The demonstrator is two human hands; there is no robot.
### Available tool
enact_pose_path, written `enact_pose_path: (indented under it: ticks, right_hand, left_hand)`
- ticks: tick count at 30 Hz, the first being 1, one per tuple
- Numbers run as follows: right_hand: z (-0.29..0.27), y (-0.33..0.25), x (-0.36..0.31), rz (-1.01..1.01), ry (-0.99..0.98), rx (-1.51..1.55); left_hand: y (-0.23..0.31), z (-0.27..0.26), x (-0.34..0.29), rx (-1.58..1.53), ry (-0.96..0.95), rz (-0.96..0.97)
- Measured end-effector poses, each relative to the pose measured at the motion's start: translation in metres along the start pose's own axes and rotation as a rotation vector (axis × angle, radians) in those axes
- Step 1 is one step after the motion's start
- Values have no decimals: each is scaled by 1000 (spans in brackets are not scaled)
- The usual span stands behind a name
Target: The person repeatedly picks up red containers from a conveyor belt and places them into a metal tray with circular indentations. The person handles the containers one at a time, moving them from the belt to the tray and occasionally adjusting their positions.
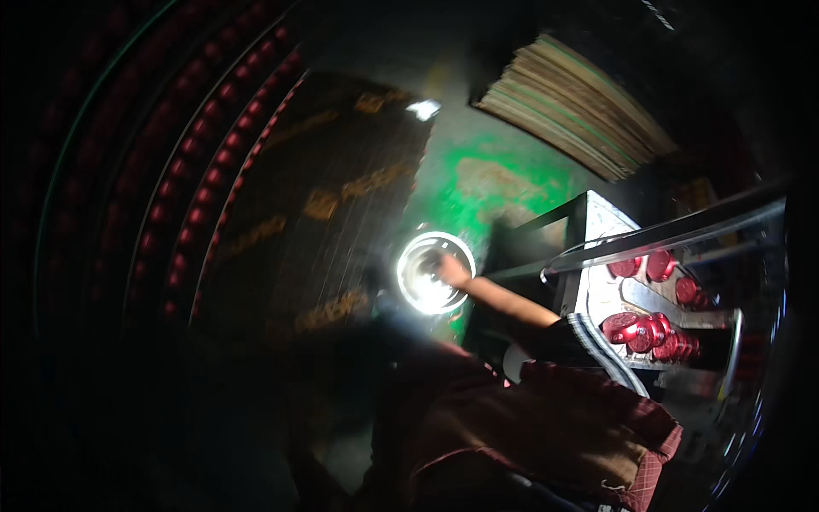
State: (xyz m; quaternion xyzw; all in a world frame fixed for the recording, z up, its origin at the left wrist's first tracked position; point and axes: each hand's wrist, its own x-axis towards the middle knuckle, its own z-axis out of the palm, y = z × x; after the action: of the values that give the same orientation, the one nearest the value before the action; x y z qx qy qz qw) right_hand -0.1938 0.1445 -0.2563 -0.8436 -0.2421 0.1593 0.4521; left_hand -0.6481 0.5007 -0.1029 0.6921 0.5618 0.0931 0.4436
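My right hand (452, 270) reaches into a round, brightly lit white container (411, 292) that looks like a bucket or bowl. Its fingers are smeared by motion and lost in the glare, so what they touch or hold does not show. The bare forearm comes in from the right, out of a dark sleeve with a pale striped edge. My left hand does not show; the area to the left of my lap is very dark.
At the right, a metal-framed work table (599, 224) bears several red round caps (621, 328). Rows of red pieces (202, 196) stand at the left beside a dark brown printed sheet (324, 162). Stacked boards (572, 107) lie beyond the green-stained floor (456, 141).
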Motion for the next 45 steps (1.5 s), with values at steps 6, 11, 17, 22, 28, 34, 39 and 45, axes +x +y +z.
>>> enact_pose_path:
  ticks: [6, 11, 17, 22, 28, 34, 39, 45]
  right_hand:
    - [83, 51, 129, 417, -33, 73]
    - [100, 79, 157, 547, 6, 18]
    - [135, 129, 166, 713, 21, 55]
    - [157, 160, 172, 610, 19, 269]
    - [155, 107, 164, 733, 107, 726]
    - [103, 57, 168, 905, 125, 1069]
    - [91, 67, 174, 467, 13, 591]
    - [63, 46, 152, 829, 154, 957]
  left_hand:
    - [-42, 15, 101, 322, 63, -116]
    - [-81, 40, 183, 119, 26, -285]
    - [-148, 25, 217, -335, 57, -590]
    - [-169, 35, 221, -614, 60, -634]
    - [-164, 59, 229, -811, 40, -451]
    - [-122, 43, 207, -464, 155, -288]
    - [-41, 23, 155, -259, 483, -190]
    - [52, 7, 127, -271, 717, -3]
